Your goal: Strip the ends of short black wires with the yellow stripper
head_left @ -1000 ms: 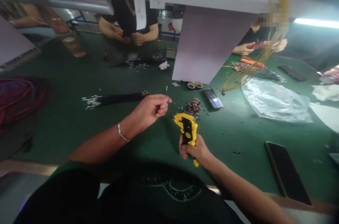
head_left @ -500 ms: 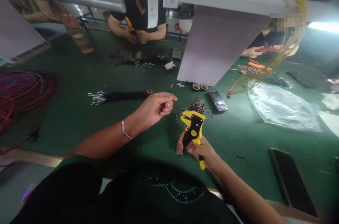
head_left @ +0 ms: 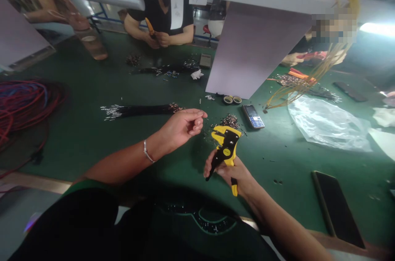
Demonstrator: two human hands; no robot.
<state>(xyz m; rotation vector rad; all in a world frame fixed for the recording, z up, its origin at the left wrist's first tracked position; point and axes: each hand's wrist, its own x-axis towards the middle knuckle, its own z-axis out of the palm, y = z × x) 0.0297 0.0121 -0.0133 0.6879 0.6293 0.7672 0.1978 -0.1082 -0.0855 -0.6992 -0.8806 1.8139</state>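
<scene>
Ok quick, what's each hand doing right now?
Left hand: closed, pinching a thin metal-tipped wire.
Right hand: closed around a yellow-and-black plastic hand tool.

The pliers (head_left: 226, 140) in the right hand (head_left: 231, 173) are smooth yellow and black plastic. The thin wire (head_left: 200, 103) in the left hand (head_left: 182, 126) has a shiny metal tip. The table cover (head_left: 92, 141) looks matt green, the bag (head_left: 327, 127) is clear glossy plastic, the bracelet (head_left: 147, 153) bright metal.

Left hand (head_left: 182, 127): farther, to the left, fingertips pinched together, reaching forward.
Right hand (head_left: 230, 173): nearer, right, fist curled closed.
</scene>
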